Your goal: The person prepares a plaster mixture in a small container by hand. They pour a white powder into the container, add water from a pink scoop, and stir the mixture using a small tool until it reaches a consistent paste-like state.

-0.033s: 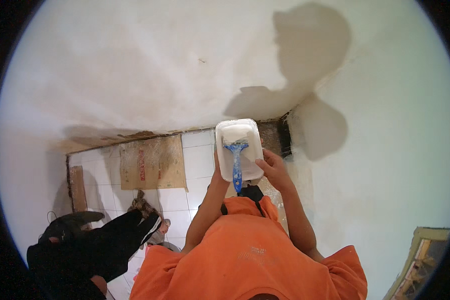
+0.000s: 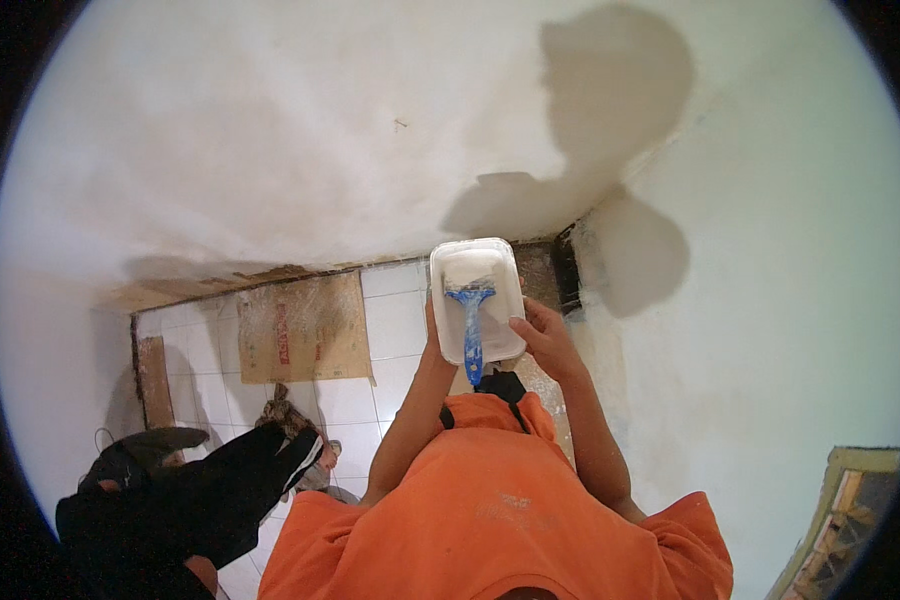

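Observation:
A white rectangular paint tray (image 2: 500,322) is held up in front of me at chest height, with whitish paint at its far end. Across it lies a blue-handled paintbrush (image 2: 472,325), its bristles in the far part and its paint-smeared handle sticking out over the near rim. My left hand (image 2: 434,330) supports the tray along its left side, most of its fingers hidden. On the right edge, my right hand (image 2: 548,338) is closed with the thumb over the rim. Neither hand grips the brush.
A pale wall (image 2: 270,130) rises ahead and meets a light green wall (image 2: 770,300) at right. Brown sacking (image 2: 305,330) lies on white floor tiles (image 2: 395,310). Another person in black clothes (image 2: 180,500) is at lower left. A framed opening (image 2: 850,510) shows at lower right.

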Demonstrator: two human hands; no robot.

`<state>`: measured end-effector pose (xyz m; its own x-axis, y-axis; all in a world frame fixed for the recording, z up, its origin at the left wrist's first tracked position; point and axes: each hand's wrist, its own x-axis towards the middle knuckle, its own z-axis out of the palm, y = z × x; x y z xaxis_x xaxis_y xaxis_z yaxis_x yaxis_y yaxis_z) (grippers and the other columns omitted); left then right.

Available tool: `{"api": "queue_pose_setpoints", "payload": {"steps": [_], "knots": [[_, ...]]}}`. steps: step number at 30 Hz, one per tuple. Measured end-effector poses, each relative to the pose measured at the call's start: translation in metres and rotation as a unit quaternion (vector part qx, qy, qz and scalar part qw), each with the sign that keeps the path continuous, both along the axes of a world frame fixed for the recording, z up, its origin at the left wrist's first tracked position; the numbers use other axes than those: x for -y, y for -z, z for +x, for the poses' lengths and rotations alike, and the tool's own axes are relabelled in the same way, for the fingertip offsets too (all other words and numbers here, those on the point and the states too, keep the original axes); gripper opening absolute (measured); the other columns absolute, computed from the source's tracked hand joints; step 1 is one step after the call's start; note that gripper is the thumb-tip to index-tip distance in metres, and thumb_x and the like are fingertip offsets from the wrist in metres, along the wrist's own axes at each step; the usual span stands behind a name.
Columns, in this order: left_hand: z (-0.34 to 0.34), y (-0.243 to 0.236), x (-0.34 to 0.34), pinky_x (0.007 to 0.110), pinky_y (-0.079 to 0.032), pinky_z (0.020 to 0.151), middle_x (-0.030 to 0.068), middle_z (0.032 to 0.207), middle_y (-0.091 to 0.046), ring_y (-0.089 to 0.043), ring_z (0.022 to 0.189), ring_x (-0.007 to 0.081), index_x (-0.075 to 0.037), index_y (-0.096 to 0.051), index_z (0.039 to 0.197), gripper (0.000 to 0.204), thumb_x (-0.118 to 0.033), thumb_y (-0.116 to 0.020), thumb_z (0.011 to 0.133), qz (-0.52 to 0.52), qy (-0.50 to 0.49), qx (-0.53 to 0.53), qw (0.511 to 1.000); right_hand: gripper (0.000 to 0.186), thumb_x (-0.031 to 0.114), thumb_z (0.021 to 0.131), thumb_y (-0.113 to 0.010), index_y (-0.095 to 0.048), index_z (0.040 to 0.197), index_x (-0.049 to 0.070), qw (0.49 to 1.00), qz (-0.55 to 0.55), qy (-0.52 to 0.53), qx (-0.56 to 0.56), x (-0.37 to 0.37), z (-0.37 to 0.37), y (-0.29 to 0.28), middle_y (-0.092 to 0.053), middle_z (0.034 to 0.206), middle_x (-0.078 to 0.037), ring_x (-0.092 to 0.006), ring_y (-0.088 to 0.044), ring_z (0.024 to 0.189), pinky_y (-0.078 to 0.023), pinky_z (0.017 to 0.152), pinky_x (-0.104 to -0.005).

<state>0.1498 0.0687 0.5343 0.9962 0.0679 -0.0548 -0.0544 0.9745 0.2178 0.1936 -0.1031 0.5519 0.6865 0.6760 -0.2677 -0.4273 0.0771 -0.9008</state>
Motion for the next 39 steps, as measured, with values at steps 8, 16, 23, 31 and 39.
{"api": "queue_pose_setpoints", "payload": {"steps": [8,16,23,31,39], "knots": [[-0.011,0.003,-0.027,0.046,-0.053,0.094,0.0179,0.126,-0.059,-0.062,0.110,0.0303,-0.005,-0.050,0.135,0.056,-0.047,-0.038,0.099,0.022,-0.011,-0.069,0.997,0.037,0.002,0.082,-0.068,-0.060,0.118,0.003,0.877,-0.210,0.184,0.393,0.010,-0.025,-0.075,-0.066,0.107,-0.012,-0.0259,-0.063,0.096,-0.051,0.085,-0.0374],[-0.008,0.010,-0.021,0.041,-0.055,0.083,0.0089,0.112,-0.064,-0.064,0.096,0.0224,-0.006,-0.055,0.126,0.043,-0.038,-0.037,0.103,0.111,-0.037,-0.103,0.988,0.030,0.005,0.071,-0.072,-0.063,0.100,0.009,0.665,-0.281,-0.051,0.690,-0.041,-0.022,-0.095,-0.059,0.108,-0.005,-0.0266,-0.055,0.103,-0.044,0.091,-0.0413],[-0.009,-0.012,-0.007,0.039,-0.056,0.083,0.0091,0.114,-0.063,-0.064,0.098,0.0218,-0.007,-0.054,0.127,0.048,-0.045,-0.036,0.103,0.095,-0.022,-0.153,0.983,0.029,0.005,0.067,-0.073,-0.064,0.094,0.008,0.646,-0.291,-0.018,0.705,-0.040,-0.022,-0.097,-0.061,0.104,-0.006,-0.0266,-0.058,0.101,-0.046,0.088,-0.0409],[-0.015,-0.013,0.003,0.044,-0.058,0.081,0.0131,0.115,-0.064,-0.067,0.096,0.0279,-0.005,-0.052,0.131,0.050,-0.042,-0.033,0.102,-0.005,0.096,-0.058,0.994,0.017,0.008,0.078,-0.072,-0.069,0.094,0.003,0.776,-0.240,0.063,0.580,-0.021,0.001,-0.138,-0.068,0.094,-0.013,-0.0324,-0.064,0.088,-0.051,0.078,-0.0401],[-0.006,-0.014,0.004,0.043,-0.059,0.079,0.0139,0.112,-0.065,-0.068,0.094,0.0270,-0.004,-0.054,0.127,0.046,-0.037,-0.035,0.101,0.032,0.092,-0.080,0.992,0.015,0.005,0.078,-0.072,-0.067,0.092,0.003,0.757,-0.248,0.095,0.597,-0.017,0.005,-0.143,-0.068,0.089,-0.012,-0.0323,-0.063,0.078,-0.050,0.070,-0.0388]]}}
